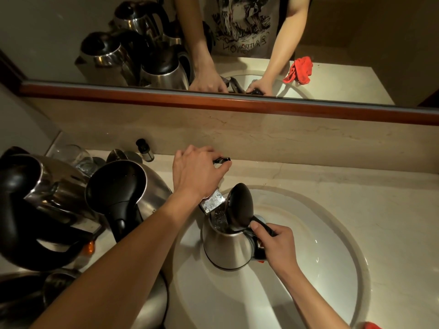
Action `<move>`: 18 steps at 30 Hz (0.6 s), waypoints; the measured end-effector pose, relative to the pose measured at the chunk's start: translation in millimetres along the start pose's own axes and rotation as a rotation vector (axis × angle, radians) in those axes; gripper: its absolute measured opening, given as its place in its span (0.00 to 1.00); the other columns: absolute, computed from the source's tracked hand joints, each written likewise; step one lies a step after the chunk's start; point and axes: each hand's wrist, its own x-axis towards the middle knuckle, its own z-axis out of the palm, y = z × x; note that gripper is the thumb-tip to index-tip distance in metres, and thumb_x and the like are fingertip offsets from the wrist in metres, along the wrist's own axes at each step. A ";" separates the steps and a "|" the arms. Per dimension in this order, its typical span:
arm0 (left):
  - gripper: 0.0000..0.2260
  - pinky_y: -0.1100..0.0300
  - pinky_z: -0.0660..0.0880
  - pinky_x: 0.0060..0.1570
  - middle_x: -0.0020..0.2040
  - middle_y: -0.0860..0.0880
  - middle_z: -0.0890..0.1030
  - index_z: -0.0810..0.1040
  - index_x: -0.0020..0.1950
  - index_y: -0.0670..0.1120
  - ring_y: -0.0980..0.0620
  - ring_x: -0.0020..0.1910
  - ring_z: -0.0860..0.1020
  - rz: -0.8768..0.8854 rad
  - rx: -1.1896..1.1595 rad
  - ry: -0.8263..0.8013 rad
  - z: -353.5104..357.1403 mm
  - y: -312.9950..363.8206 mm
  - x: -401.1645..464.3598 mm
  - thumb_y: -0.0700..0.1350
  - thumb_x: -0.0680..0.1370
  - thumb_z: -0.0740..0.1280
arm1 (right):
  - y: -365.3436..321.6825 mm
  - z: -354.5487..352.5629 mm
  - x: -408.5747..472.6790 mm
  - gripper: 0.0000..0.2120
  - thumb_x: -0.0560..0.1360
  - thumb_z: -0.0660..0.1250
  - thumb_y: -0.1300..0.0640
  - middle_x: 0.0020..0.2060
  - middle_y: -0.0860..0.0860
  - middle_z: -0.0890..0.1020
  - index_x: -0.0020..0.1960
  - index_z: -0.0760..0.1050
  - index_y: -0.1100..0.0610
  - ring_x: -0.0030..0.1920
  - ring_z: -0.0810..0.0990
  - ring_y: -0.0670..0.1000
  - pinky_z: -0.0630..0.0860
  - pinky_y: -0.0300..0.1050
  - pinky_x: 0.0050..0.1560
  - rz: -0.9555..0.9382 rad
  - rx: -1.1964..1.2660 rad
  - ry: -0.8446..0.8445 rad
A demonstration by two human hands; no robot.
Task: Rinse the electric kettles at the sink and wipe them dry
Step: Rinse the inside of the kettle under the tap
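Beige marble counter (356, 184) under a mirror (71, 32); my right hand (278, 245) grips the steel kettle (228, 248), lid up, while my left hand (197, 172) clasps the tap lever (222, 159).

Bathroom: sink (337, 269), mirror (71, 43) (wood-trimmed), marble counter (392, 210).

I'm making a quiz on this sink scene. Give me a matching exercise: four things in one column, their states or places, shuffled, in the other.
Things:
1. left hand
2. right hand
3. kettle lid
4. drinking glass

States or places:
A. flipped open
B. on the tap lever
C. on the counter behind the waiting kettles
D. gripping the kettle handle over the basin

Pairs: 1-B, 2-D, 3-A, 4-C
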 end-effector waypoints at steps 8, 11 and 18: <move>0.21 0.51 0.64 0.58 0.65 0.59 0.79 0.82 0.62 0.59 0.49 0.63 0.73 -0.004 0.002 0.000 0.5 0.4 -0.1 0.67 0.80 0.57 | -0.3 -0.5 -1.4 0.25 0.64 0.75 0.38 0.23 0.52 0.65 0.23 0.69 0.54 0.26 0.64 0.53 0.66 0.53 0.31 0.011 0.009 -0.007; 0.21 0.51 0.64 0.58 0.65 0.59 0.79 0.82 0.62 0.59 0.50 0.63 0.73 -0.003 0.000 0.004 0.5 0.2 0.5 0.67 0.80 0.57 | 0.0 -0.7 -1.2 0.25 0.64 0.75 0.38 0.23 0.52 0.66 0.23 0.69 0.54 0.26 0.65 0.53 0.66 0.53 0.31 0.012 0.006 -0.011; 0.20 0.51 0.64 0.58 0.64 0.59 0.80 0.83 0.61 0.59 0.49 0.63 0.73 0.004 -0.009 0.008 0.1 0.0 0.0 0.66 0.80 0.57 | 0.2 -0.9 -1.8 0.26 0.64 0.74 0.38 0.23 0.53 0.65 0.23 0.68 0.54 0.26 0.65 0.54 0.67 0.53 0.31 -0.006 -0.017 -0.006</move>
